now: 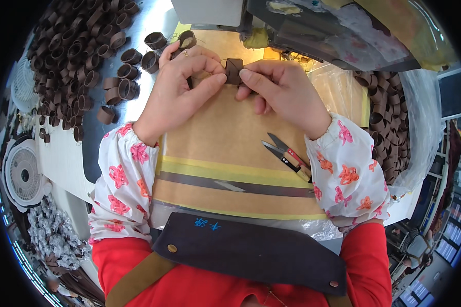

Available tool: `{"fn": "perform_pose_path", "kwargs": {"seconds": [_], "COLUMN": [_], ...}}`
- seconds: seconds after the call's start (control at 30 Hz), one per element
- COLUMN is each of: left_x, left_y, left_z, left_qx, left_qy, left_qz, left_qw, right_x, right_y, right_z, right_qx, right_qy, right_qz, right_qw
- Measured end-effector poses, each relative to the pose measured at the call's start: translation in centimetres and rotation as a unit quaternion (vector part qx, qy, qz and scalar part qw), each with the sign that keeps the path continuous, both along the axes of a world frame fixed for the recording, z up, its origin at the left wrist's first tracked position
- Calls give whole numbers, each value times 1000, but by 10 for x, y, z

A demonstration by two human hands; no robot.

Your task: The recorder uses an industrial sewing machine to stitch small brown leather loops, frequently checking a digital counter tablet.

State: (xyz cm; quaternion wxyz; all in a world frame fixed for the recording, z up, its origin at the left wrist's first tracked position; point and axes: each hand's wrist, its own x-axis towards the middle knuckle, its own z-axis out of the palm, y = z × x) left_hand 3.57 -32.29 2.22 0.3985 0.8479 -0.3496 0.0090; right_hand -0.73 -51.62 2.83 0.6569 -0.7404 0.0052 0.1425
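A small dark brown loop of strap-like material (234, 70) is pinched between my two hands over the tan work surface. My left hand (187, 84) grips its left edge with thumb and index finger, the other fingers curled behind. On the other edge, my right hand (281, 87) holds it the same way. Thin thread ends show around the piece. Another brown loop (187, 39) with loose threads lies just beyond my left fingers; whether they touch it I cannot tell. Thread snips (288, 156) with black and red handles lie beside my right sleeve.
A large heap of brown loops (77, 56) covers the left side, with several loose ones nearer my left hand. More brown loops (386, 117) fill a clear plastic bag (420, 112) on the right. The sewing machine (302, 30) stands ahead, its light on. White fans (24, 174) are at far left.
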Motion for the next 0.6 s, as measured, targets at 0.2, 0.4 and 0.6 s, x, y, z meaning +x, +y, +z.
{"fn": "perform_pose_path", "kwargs": {"seconds": [0.2, 0.4, 0.6], "left_x": [0, -5, -5], "left_y": [2, -2, -6], "left_z": [-4, 1, -6], "left_qx": [2, 14, -10], "left_qy": [-5, 18, 1], "left_qz": [-7, -9, 10], "left_qw": [1000, 1000, 1000], "right_x": [1, 2, -1], "right_y": [-1, -5, 0], "right_z": [2, 4, 2], "right_qx": [-12, -32, -62], "right_qy": [20, 35, -12], "right_qz": [11, 47, 31], "right_qw": [1000, 998, 998]}}
